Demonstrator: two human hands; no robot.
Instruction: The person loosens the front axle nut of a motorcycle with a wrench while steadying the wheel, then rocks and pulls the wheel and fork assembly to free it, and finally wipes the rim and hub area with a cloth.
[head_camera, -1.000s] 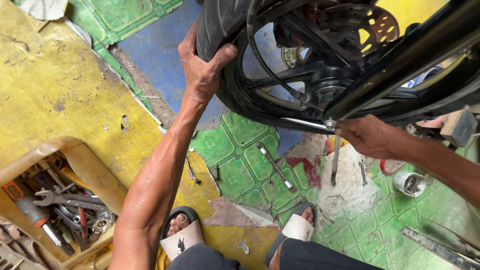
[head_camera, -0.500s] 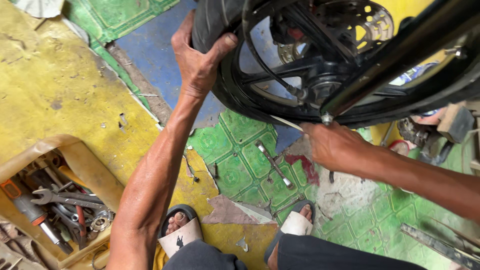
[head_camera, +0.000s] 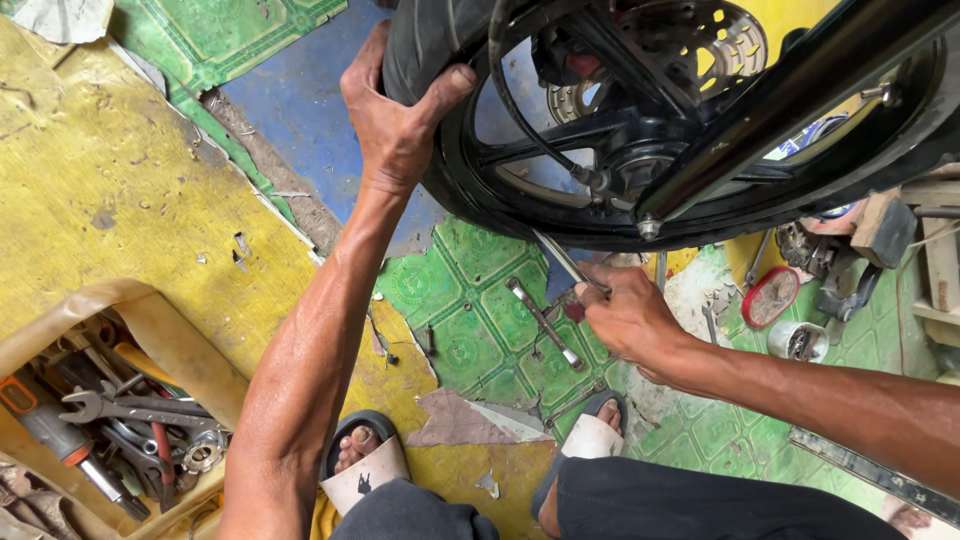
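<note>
**Head view: two hands at a motorcycle wheel**

Lower left of the frame, a tool tray (head_camera: 95, 420) holds spanners and pliers. Up centre, the left hand (head_camera: 395, 125) wraps its fingers tight over the tyre (head_camera: 430, 40) of the black wheel (head_camera: 640, 150) filling the upper right. Below the axle, the right hand (head_camera: 630, 320) pinches what looks like a slim wrench (head_camera: 560, 255). Another spanner (head_camera: 543, 322) lies on the green floor just beside it.
</note>
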